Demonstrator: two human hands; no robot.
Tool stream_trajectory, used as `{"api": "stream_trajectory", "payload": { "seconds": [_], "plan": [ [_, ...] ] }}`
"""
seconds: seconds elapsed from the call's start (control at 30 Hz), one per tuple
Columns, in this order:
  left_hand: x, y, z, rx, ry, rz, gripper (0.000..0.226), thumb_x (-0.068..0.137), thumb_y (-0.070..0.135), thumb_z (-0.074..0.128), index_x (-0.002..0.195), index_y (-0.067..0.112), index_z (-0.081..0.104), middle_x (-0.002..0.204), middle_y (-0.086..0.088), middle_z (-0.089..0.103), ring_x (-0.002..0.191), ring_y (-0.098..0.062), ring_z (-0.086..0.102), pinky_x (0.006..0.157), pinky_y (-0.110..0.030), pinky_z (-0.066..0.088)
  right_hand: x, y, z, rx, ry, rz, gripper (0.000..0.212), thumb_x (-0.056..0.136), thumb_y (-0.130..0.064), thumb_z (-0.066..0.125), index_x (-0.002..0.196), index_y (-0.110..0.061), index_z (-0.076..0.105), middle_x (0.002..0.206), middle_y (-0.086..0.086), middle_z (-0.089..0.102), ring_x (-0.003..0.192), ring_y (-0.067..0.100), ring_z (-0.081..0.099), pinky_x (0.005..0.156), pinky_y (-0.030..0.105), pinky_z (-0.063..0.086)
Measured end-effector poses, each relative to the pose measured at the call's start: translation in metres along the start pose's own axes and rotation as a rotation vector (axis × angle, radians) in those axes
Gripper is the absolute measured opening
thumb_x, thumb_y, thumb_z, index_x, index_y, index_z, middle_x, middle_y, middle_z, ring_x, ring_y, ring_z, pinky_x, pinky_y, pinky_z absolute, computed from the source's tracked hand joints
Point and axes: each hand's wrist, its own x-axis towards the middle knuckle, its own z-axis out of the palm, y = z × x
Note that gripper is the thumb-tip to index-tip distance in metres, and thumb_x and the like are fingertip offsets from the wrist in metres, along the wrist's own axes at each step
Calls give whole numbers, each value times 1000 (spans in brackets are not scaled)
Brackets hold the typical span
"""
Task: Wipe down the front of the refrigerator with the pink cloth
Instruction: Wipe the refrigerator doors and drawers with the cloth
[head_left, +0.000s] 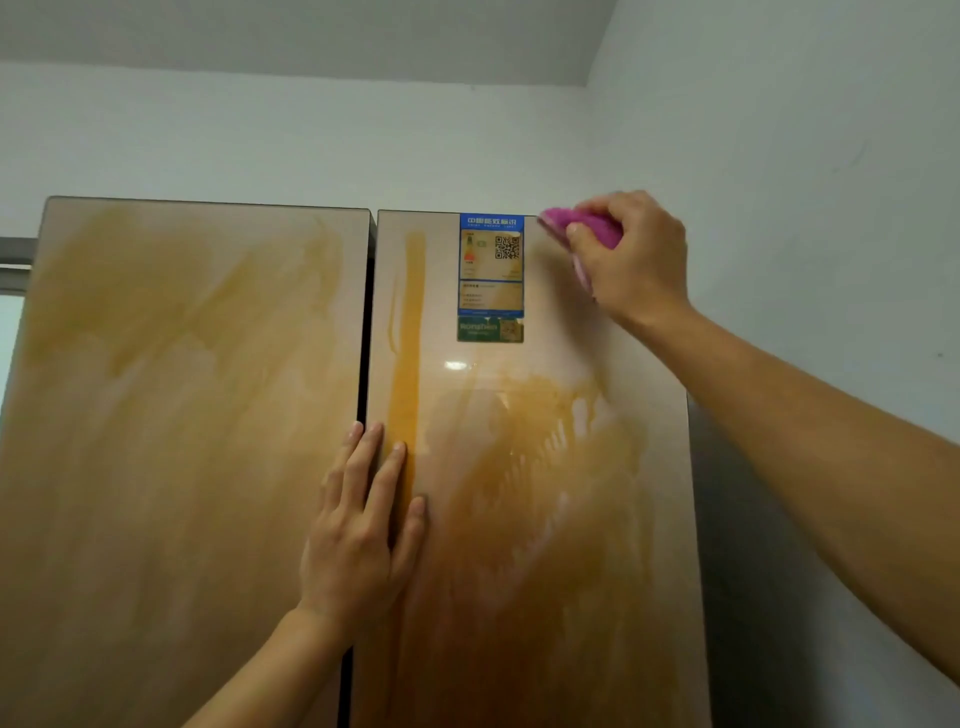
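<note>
1. The pink cloth (582, 228) is gripped in the curled fingers of the right hand (631, 260) and pressed to the top right corner of the refrigerator (182, 415).
2. The left hand (363, 525) is laid flat across the gap between the two doors, fingers straight and slightly spread.
3. A blue label (491, 278) is stuck just beside the cloth.
4. Orange-brown smears (524, 467) are seen on both doors.
</note>
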Motion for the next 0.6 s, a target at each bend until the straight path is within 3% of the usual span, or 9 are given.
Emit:
{"api": "stream_trajectory", "payload": {
  "seconds": [0.07, 0.13, 0.27, 0.37, 0.43, 0.5, 0.57, 0.6],
  "plan": [
    [1, 0, 0, 2, 0, 3, 53, 95, 37, 45, 132, 0, 55, 147, -19, 41, 144, -32, 29, 113, -48, 33, 32, 9, 5, -148, 106, 84, 28, 91, -24, 49, 112, -16, 65, 116, 9, 61, 107, 23, 55, 83, 21, 36],
    [1, -1, 0, 2, 5, 12, 52, 95, 36, 45, 132, 0, 55, 147, -19, 41, 143, -32, 29, 113, -48, 33, 35, 15, 25, -198, -5, 76, 32, 92, -15, 43, 119, -13, 61, 126, 12, 57, 117, 26, 50, 91, 24, 35],
    [1, -2, 0, -6, 4, 6, 52, 96, 37, 45, 132, 1, 56, 147, -19, 42, 144, -32, 29, 112, -49, 34, -38, 7, 51, -172, -123, -153, 40, 90, -4, 48, 128, -9, 57, 138, 6, 53, 132, 23, 42, 112, 31, 25],
    [0, -1, -1, -7, -4, 0, 53, 96, 38, 45, 133, 1, 55, 147, -19, 42, 144, -31, 28, 112, -49, 35, -70, -2, 32, 9, -303, -266, 39, 78, 4, 53, 110, -10, 70, 115, 6, 68, 109, 17, 61, 101, 32, 45],
    [0, -1, -1, -12, -2, 2, 53, 96, 37, 45, 132, 1, 55, 147, -19, 42, 144, -31, 28, 112, -50, 35, -65, -6, 10, 219, -376, -157, 46, 71, 14, 49, 99, -14, 73, 88, 5, 73, 81, 2, 65, 82, 18, 51],
    [0, -1, 0, -10, -1, -2, 53, 95, 37, 45, 132, 0, 55, 147, -19, 42, 144, -32, 28, 111, -51, 36, -44, 1, -7, 258, -129, -78, 54, 67, 14, 42, 97, -20, 71, 81, -1, 69, 76, 1, 63, 81, 23, 52],
    [0, -2, 1, -4, -4, -3, 53, 95, 36, 46, 132, 0, 55, 147, -19, 42, 144, -33, 29, 109, -53, 37, -13, 25, -20, 47, 134, 46, 51, 71, 8, 43, 109, -18, 66, 104, 1, 63, 97, 13, 60, 95, 23, 44],
    [0, -2, 1, -3, -5, -4, 53, 95, 36, 46, 132, 0, 55, 147, -20, 42, 143, -33, 29, 109, -54, 37, -3, 36, -23, -62, 169, 144, 50, 76, 6, 44, 118, -15, 61, 117, 7, 57, 108, 21, 56, 98, 20, 37]
  ]
}}
